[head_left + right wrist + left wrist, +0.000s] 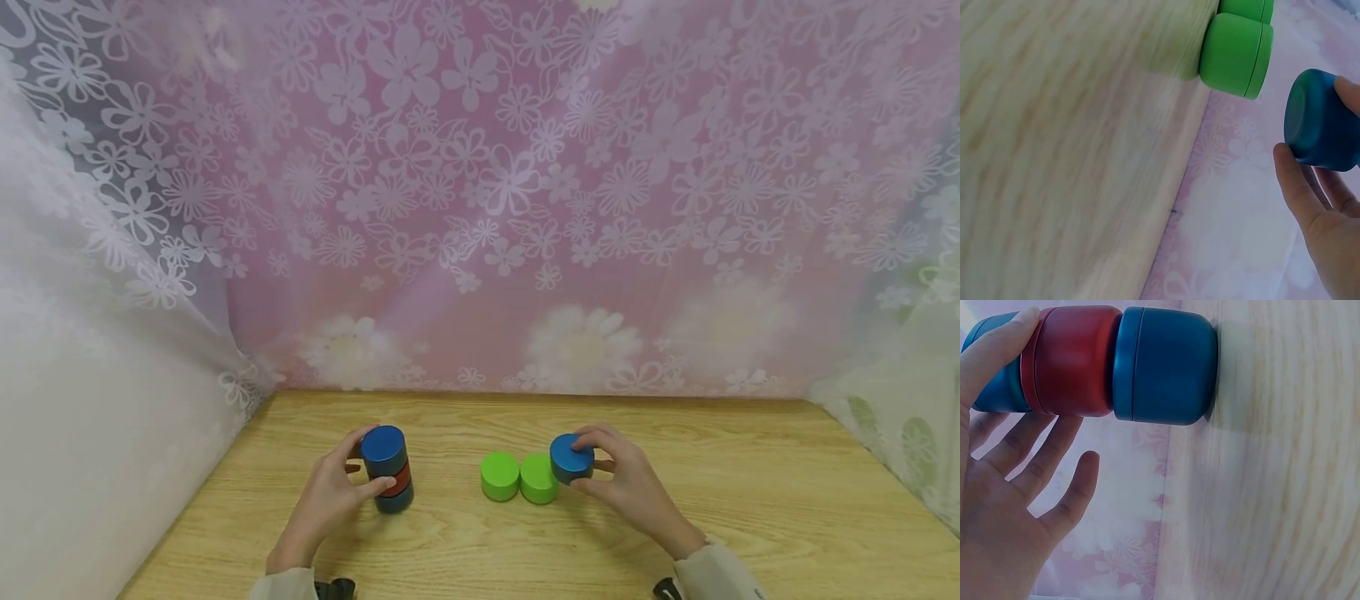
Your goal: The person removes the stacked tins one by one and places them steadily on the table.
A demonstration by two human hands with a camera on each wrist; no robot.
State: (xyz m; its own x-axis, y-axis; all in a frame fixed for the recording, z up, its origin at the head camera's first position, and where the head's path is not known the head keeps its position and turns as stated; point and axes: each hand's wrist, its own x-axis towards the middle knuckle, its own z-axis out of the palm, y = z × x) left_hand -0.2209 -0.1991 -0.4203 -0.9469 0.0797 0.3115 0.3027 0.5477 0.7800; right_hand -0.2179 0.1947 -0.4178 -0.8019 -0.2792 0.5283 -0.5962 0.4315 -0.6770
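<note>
On the left of the table, three round lidded tins stand stacked: a blue tin on top, a red tin in the middle and another blue tin on the wood. My left hand grips the upper part of this stack, thumb across the front and fingers behind. A separate blue tin is pinched between the thumb and fingers of my right hand, raised off the table with its underside showing in the right wrist view. Just left of it, two green tins stand side by side.
The wooden table runs back to a pink flowered curtain. Pale sheeting hangs along the left side, and more hangs at the right. Dark gear shows by the left cuff at the bottom edge.
</note>
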